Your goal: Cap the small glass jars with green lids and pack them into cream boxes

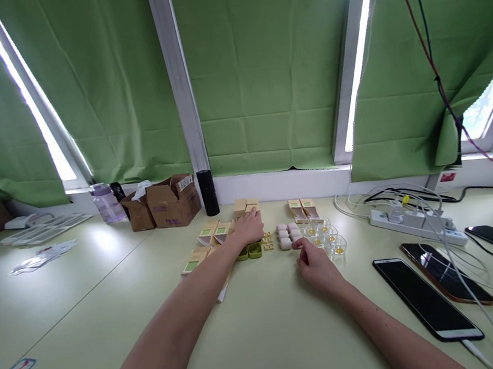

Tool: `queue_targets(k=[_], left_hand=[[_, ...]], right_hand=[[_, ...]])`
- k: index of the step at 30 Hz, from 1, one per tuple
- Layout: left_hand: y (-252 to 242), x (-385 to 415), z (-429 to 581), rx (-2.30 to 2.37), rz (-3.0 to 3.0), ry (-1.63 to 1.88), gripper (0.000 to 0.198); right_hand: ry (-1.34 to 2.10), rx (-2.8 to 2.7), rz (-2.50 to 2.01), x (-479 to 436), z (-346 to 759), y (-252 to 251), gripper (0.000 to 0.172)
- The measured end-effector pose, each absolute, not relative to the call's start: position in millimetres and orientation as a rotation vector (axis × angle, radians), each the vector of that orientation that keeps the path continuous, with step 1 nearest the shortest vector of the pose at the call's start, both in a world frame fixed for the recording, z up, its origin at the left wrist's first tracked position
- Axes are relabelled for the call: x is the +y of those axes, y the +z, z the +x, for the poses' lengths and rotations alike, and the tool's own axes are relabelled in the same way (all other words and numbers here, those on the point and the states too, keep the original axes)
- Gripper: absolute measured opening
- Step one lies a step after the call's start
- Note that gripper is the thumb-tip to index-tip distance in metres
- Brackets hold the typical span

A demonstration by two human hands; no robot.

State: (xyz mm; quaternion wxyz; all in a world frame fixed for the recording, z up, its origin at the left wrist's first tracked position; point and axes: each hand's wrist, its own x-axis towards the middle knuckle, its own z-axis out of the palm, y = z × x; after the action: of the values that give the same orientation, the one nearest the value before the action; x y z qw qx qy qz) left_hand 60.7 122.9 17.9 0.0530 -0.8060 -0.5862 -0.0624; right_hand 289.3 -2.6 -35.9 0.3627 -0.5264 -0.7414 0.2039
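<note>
My left hand (249, 226) reaches over several small green trays (255, 251), next to tan cardboard boxes (239, 206). Its fingers bend down together, and whatever is under them is hidden. More small boxes with green labels (223, 231) lie to its left. Small yellow squares (268, 241) sit in rows just right of that hand. My right hand (317, 265) rests on the table, fingers curled and index finger reaching toward whitish-pink rounded blocks (285, 243). Nothing shows in it. Beside the blocks stand clear cups (339, 246) with yellow centres. Behind them are two open-fronted boxes (303, 208).
Brown cartons (175, 203), a black cylinder (208, 192) and a lilac jar (107, 203) line the back edge. A power strip (415, 227) with tangled cables lies to the right, near a phone (427, 297) on a charging cable. Clear trays (47, 229) lie far left.
</note>
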Motion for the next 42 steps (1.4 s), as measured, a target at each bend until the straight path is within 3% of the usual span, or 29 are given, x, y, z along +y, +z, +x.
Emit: queue_targets(k=[17,29,42], left_hand=[[22,130,72,-2.052,-2.495,-0.384,0.07],[48,43,42,-1.869,-2.304,-1.043,0.029],[13,-7,37,-1.711,-2.399,-0.41,0.016]], right_hand=[[0.522,-1.899,-1.329,-1,290,-38,0.037],[0.462,-1.998,-1.39,-4,286,-33,0.031],[0.423,-2.065,-1.366,-9,285,-32,0.021]])
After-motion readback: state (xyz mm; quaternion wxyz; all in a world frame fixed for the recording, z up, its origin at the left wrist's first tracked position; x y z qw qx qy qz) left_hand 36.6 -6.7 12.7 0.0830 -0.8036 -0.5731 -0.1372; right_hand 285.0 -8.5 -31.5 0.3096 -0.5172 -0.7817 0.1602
